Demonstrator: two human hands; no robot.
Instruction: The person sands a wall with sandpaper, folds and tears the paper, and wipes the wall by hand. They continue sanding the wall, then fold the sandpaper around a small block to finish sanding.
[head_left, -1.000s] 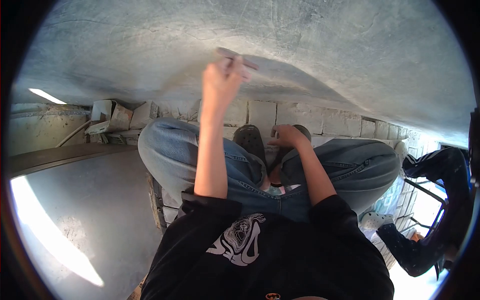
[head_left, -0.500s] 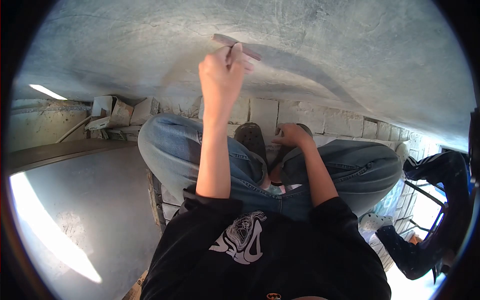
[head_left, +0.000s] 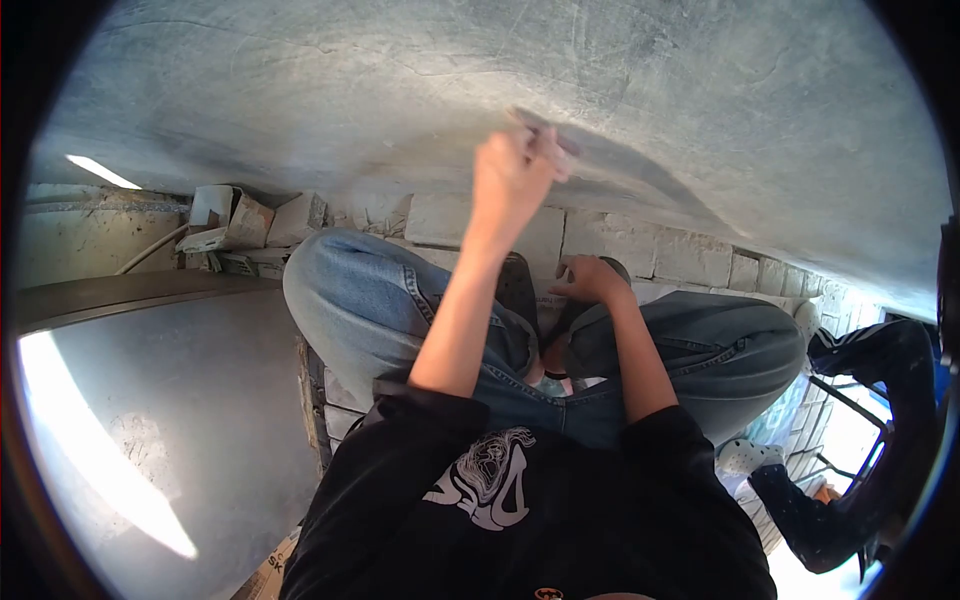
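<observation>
My left hand (head_left: pixel 515 172) is raised against the grey curved surface (head_left: pixel 420 110). Its fingers are closed on a thin brown strip (head_left: pixel 535 122), which lies close to or against that surface; both are blurred. Lower down, my right hand (head_left: pixel 590 279) rests near a dark clog (head_left: pixel 617 268) between my bent knees. Its fingers are curled and partly apart, with nothing visible in them.
Broken bricks (head_left: pixel 250 221) lie at the left by a pale brick wall (head_left: pixel 600 235). A metal sheet (head_left: pixel 180 430) fills the lower left. Another person's leg (head_left: pixel 890 370) and a black metal frame (head_left: pixel 850 405) are at the right.
My left hand has moved right and slightly down along the surface with the brown strip. My right hand has stayed in nearly the same place.
</observation>
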